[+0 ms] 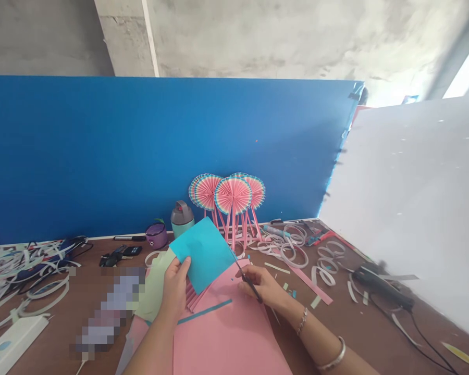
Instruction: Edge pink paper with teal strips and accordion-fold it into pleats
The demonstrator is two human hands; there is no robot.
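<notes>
The left hand (pixel 174 289) grips a square teal paper sheet (pixel 201 255) above pleated pink paper (pixel 193 294), while the right hand (pixel 260 286) holds black-handled scissors (pixel 250 285) at the sheet's right edge, over a flat pink card (pixel 226 338); pink-and-teal paper fans (pixel 232 195) stand farther off, against a blue board (pixel 140 156)

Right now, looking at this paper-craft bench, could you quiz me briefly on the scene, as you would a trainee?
1. Which hand holds the scissors?
2. True or false: the left hand is holding the teal paper.
3. Fill in the blank: the pink paper fans stand in front of a ____ board.

Key: 1. The right hand. 2. True. 3. Blue.
</notes>
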